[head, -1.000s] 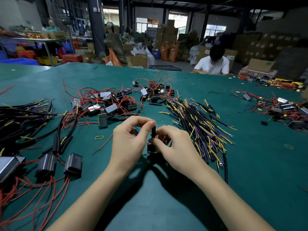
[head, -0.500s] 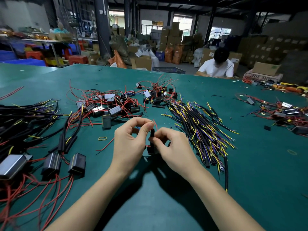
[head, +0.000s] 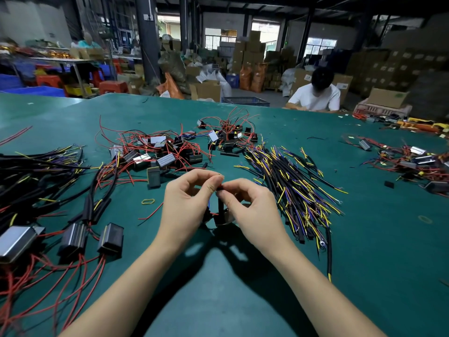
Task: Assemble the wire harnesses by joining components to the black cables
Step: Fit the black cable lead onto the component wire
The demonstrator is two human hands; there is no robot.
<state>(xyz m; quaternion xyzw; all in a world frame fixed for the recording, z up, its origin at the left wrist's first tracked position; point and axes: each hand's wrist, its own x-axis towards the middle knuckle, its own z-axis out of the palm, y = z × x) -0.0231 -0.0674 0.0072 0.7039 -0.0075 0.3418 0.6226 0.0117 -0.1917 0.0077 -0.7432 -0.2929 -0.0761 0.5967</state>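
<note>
My left hand (head: 187, 203) and my right hand (head: 252, 210) meet over the green table (head: 376, 263), fingertips pinched together on a short black sleeve with a bit of red wire (head: 220, 189) at its top. Below the fingers stands a black tube (head: 220, 207) joined to a small black box component (head: 220, 218) that rests on the table, partly hidden by my right hand. A heap of black cables (head: 291, 186) with yellow, blue and purple ends lies just to the right. A pile of box components with red wires (head: 158, 154) lies beyond my left hand.
Finished harnesses with black boxes (head: 110, 239) and red leads spread at the left, with more black cables (head: 36, 171) behind. A second component pile (head: 228, 137) sits farther back, another at the right (head: 418, 161). A yellow rubber band (head: 148, 201) lies near my left hand. A person in white (head: 315, 96) sits across.
My fingertips have closed together over the top of the black tube, where a red wire end now shows. The view has tilted slightly; the hands stay in the same spot.
</note>
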